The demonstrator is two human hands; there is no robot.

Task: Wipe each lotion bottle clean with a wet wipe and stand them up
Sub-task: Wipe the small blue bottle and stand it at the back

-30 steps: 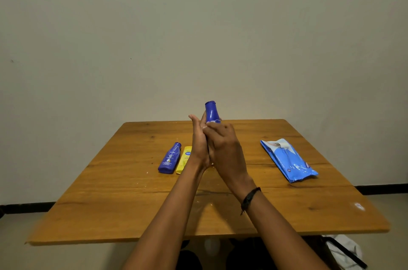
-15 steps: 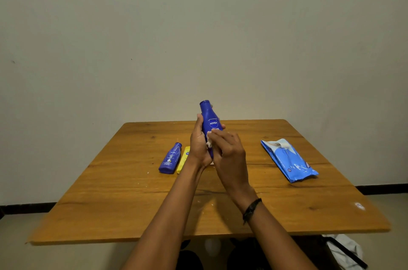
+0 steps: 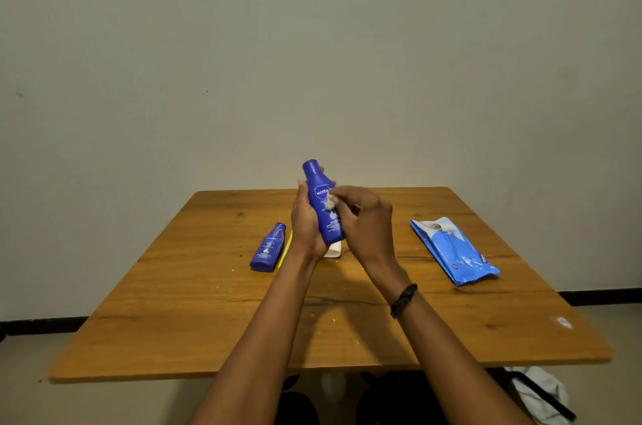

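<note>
My left hand (image 3: 305, 226) grips a tall blue lotion bottle (image 3: 321, 197) from its left side, holding it nearly upright above the table's middle, cap end up. My right hand (image 3: 364, 221) pinches a small white wet wipe (image 3: 330, 203) against the bottle's label. A smaller blue lotion bottle (image 3: 268, 248) lies flat on the table to the left. Beside it a yellow bottle (image 3: 287, 248) lies mostly hidden behind my left wrist. A white item (image 3: 334, 249) lies on the table under my hands, partly hidden.
A blue wet-wipe pack (image 3: 452, 251) lies on the right side of the wooden table (image 3: 208, 320). A plain wall stands behind the table. A white cloth with a dark strap (image 3: 536, 393) lies on the floor at lower right.
The bottle has turned so its label faces me and more of it shows. My right hand has slid down and to the right side of the bottle with the wipe.
</note>
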